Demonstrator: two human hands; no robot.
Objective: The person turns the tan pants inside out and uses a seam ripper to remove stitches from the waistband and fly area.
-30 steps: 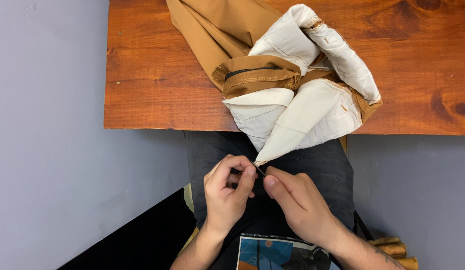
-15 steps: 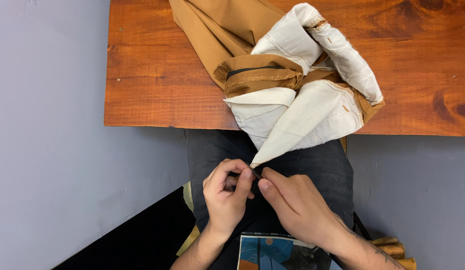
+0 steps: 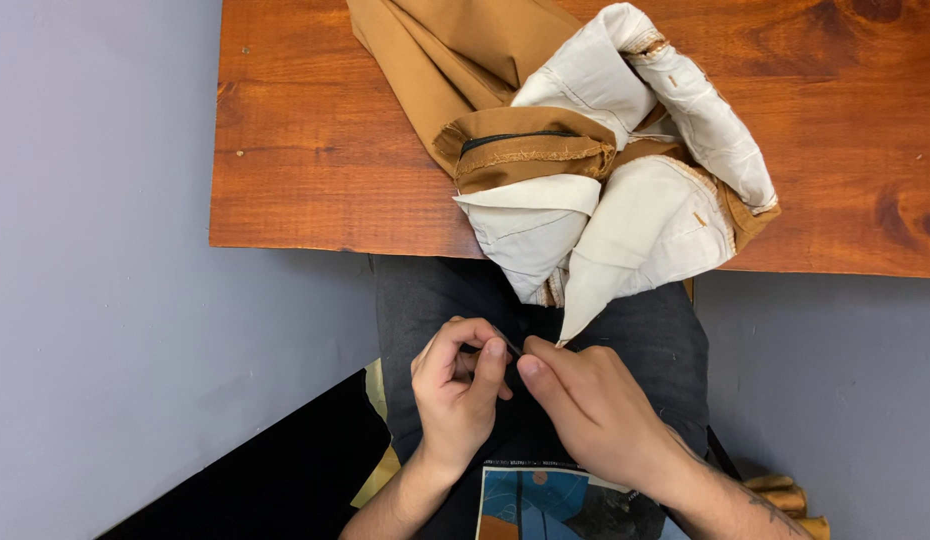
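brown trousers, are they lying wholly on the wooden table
No, a pale lining corner of the brown trousers hangs off the wooden table toward both hands.

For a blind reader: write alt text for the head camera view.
Two bare hands meet over a dark-clothed lap, the left hand and right hand pinching something small and dark at the tip of a cream lining. The lining hangs from tan trousers, turned inside out on a wooden table.

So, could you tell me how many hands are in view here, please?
2. The left hand and the right hand meet over the lap, below the wooden table, pinching the tip of a white pocket lining. None looks hidden.
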